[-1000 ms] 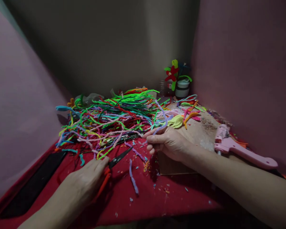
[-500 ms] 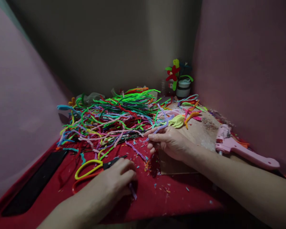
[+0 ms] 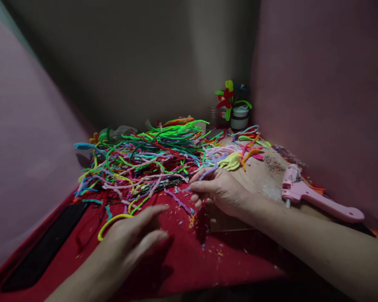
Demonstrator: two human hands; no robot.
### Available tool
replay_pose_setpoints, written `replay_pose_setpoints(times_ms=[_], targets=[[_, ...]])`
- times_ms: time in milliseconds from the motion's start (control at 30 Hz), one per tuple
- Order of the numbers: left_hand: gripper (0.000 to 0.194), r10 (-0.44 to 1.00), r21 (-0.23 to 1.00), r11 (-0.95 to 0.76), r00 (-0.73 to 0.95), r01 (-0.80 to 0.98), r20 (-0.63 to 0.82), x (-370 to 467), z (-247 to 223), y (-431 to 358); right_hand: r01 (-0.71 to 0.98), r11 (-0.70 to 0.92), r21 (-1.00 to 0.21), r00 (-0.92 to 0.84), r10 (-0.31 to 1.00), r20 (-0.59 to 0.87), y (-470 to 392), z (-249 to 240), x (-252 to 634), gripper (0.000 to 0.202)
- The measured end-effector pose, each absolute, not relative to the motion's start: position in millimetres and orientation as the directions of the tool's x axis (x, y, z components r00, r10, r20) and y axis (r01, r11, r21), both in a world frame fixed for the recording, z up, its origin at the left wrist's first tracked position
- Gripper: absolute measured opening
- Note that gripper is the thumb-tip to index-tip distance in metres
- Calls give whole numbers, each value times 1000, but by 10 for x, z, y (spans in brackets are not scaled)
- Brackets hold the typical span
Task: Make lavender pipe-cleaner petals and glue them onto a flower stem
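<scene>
Between the thumb and fingers of my right hand (image 3: 216, 186) a lavender pipe cleaner (image 3: 211, 169) is pinched, its upper part curving over the hand. My left hand (image 3: 138, 235), slightly blurred, hovers over the red cloth (image 3: 189, 264) with thumb and fingers apart and nothing seen between them. Beneath it lie scissors, of which only the yellow handle loop (image 3: 108, 224) shows; the rest is hidden. A purple pipe cleaner piece (image 3: 178, 201) rests on the cloth between my hands. Behind them spreads a heap of coloured pipe cleaners (image 3: 154, 155).
A pink glue gun (image 3: 321, 201) lies at the right on a brown board (image 3: 255, 176). Pale yellow petal loops (image 3: 231, 161) sit behind my right hand. At the back stand a lidded cup (image 3: 240, 117) and a red pipe-cleaner flower (image 3: 225, 98). A black strip (image 3: 47, 247) lies left.
My left hand has moved left and its fingers have spread, covering more of the scissors. The purple scrap below its fingers is out of sight. My right hand keeps its lavender pipe cleaner.
</scene>
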State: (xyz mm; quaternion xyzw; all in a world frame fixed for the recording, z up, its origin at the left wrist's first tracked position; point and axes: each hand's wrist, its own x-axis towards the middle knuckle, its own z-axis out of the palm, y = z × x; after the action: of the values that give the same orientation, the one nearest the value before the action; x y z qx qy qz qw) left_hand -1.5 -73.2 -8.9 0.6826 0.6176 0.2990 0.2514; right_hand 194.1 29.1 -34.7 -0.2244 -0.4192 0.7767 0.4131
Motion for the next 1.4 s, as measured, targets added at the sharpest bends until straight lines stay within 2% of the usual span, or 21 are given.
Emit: replay_pose_setpoints(times_ms=[33, 100, 167, 233, 333, 433, 500, 567, 633, 700, 733, 800, 867, 1000, 1067, 1167, 1267, 1400], targets=[[33, 996, 791, -85, 74, 606, 50, 84, -72, -604, -458, -291, -840, -556, 831, 16, 285, -357, 1939, 15], [34, 998, 900, -68, 25, 430, 64, 285, -49, -390, -478, -242, -844, -549, 833, 72, 280, -381, 1938, 15], [17, 997, 940, -79, 4, 333, 83, 432, -44, -255, -491, -217, -844, -556, 824, 111, 287, -397, 1940, 15], [16, 995, 941, -96, 1, 325, 101, 486, -51, -186, -501, -232, -834, -567, 816, 114, 304, -394, 1950, 16], [19, 993, 909, -103, -6, 405, 115, 402, -49, -135, -526, -299, -796, -572, 817, 71, 347, -354, 1982, 19], [18, 983, 865, -137, -43, 483, 179, 238, -7, -81, -591, -344, -729, -532, 846, 32, 408, -307, 2026, 22], [19, 982, 874, -129, -64, 468, 179, 154, 26, -34, -638, -349, -687, -497, 867, 21, 444, -292, 2046, 19], [15, 986, 954, -111, -86, 277, 140, 122, 45, 14, -658, -350, -667, -482, 876, 16, 466, -292, 2051, 16], [14, 994, 995, -81, -74, -62, 76, 152, 40, 54, -659, -344, -669, -479, 878, 20, 474, -302, 2043, 13], [32, 1000, 926, 2, -16, -377, -8, 232, 22, 80, -666, -338, -665, -475, 880, 28, 474, -313, 2030, 11], [34, 998, 876, 57, 15, -478, -57, 281, 14, 89, -668, -338, -663, -476, 879, 32, 472, -317, 2025, 10], [26, 991, 783, 118, 17, -611, -136, 373, 8, 107, -668, -339, -663, -482, 876, 37, 470, -325, 2020, 10], [19, 982, 729, 87, -66, -678, -179, 428, 22, 133, -662, -334, -671, -487, 872, 46, 468, -330, 2020, 11], [17, 962, 741, 38, -175, -670, -207, 419, 50, 177, -663, -307, -683, -481, 874, 75, 464, -332, 2024, 14], [24, 969, 749, 79, -126, -658, -212, 404, 37, 166, -667, -307, -679, -484, 871, 82, 463, -327, 2026, 14], [27, 971, 775, 214, 46, -595, -233, 441, -13, 121, -650, -305, -696, -497, 864, 85, 458, -320, 2025, 15], [12, 979, 875, 199, 119, -442, -163, 531, -50, 107, -604, -276, -748, -507, 857, 93, 448, -329, 2016, 16], [17, 997, 995, -19, 76, -96, 26, 601, -30, 153, -495, -225, -839, -523, 849, 81, 439, -357, 1997, 22]])
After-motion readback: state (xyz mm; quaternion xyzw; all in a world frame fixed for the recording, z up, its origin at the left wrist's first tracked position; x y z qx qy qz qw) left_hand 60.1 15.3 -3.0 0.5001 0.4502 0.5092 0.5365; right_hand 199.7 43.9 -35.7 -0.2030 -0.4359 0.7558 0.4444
